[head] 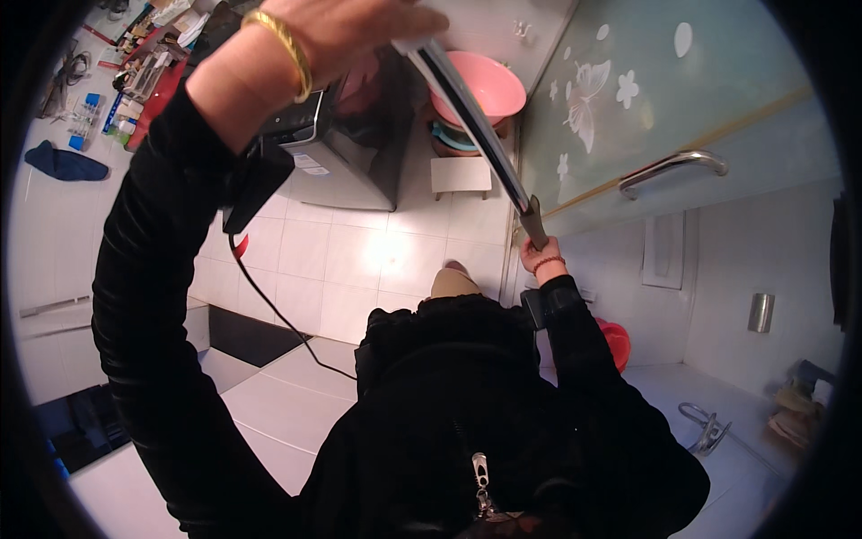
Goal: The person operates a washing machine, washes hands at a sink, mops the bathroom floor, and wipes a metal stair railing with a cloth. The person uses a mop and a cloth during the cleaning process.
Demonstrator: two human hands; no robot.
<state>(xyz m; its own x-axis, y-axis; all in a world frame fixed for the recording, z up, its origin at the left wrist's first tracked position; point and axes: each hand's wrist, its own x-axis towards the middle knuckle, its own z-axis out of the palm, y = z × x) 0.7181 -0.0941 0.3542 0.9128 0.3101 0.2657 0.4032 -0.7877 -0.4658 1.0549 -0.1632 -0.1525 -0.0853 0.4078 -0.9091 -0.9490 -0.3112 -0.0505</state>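
A shiny chrome pole [477, 124] slants down across the view, from the top middle towards the glass door. My left hand [357, 23], with a gold bangle at its wrist, is raised at the pole's upper end, around a white end piece [423, 34]. The picture's top edge cuts off part of that hand. Lower down, the pole ends in a grey-brown handle grip [534, 219]. My right hand [539, 253], wearing a beaded bracelet, is closed around this grip. Black boxes [259, 180] are strapped to both forearms.
A frosted glass door [660, 101] with a metal handle [673, 165] stands at right. Beyond the pole, a pink basin [495, 87] sits above a small white stool [461, 175]. A grey appliance [343, 168] stands left of it. A cluttered counter [47, 202] lies at far left.
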